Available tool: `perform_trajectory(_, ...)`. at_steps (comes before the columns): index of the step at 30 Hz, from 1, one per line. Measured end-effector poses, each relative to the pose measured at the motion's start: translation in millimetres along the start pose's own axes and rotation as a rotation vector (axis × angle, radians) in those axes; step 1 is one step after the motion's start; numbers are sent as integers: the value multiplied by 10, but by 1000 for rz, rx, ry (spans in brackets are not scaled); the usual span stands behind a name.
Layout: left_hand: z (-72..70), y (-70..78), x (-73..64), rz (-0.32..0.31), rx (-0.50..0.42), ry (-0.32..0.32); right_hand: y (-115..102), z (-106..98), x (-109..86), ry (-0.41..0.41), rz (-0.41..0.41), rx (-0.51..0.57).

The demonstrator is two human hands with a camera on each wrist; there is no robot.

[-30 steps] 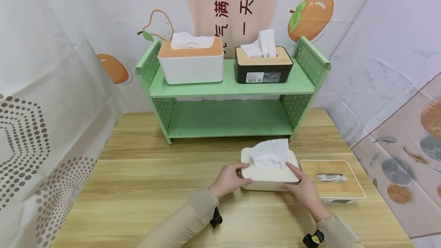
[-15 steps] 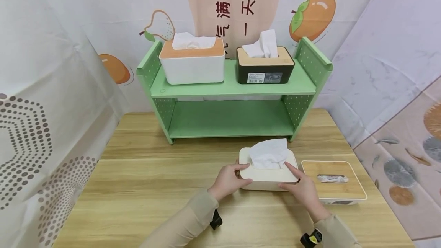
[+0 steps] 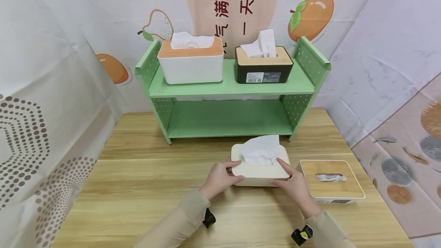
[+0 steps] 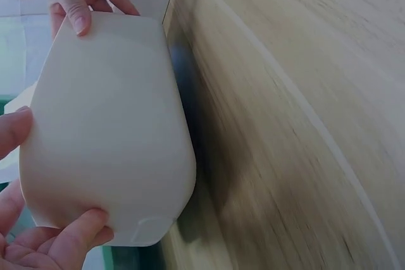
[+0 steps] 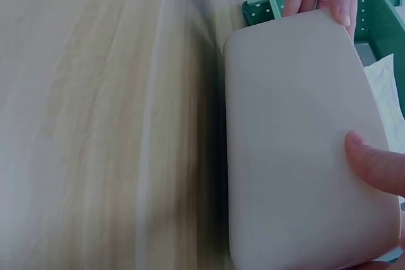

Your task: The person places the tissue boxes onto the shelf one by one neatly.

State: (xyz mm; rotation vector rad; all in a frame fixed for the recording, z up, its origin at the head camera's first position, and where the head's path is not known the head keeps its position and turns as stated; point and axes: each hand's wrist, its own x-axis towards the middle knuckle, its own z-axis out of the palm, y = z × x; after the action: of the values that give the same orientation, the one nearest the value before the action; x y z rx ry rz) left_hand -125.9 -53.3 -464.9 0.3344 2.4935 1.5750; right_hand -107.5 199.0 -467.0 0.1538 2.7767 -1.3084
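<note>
Between my two hands is a cream tissue box (image 3: 260,171) with a white tissue (image 3: 262,150) sticking up from its slot. My left hand (image 3: 220,177) grips its left end, thumb on the front face and a finger over the top edge. At the right end my right hand (image 3: 295,186) holds it the same way, its index finger beside the slot. In both wrist views the smooth front of the box (image 4: 107,124) fills the middle, and a dark shadow runs between its lower edge and the wooden table (image 5: 95,124).
A second tissue box with a bamboo lid (image 3: 332,188) stands at the right. Behind is a green two-tier shelf (image 3: 232,92); its top tier bears a white tissue box with a wooden lid (image 3: 193,68) and a black one (image 3: 241,72). A printed curtain (image 3: 113,14) hangs behind.
Both hands have shifted left and slightly toward the shelf with the cream tissue box. The gap to the bamboo-lidded box has widened. The boxes on the shelf have stayed put.
</note>
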Motion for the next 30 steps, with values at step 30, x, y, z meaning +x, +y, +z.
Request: perform_trajectory(30, -944, -63, -214, -26, -9, 211, -811, 588, 282, -28, -185, 177)
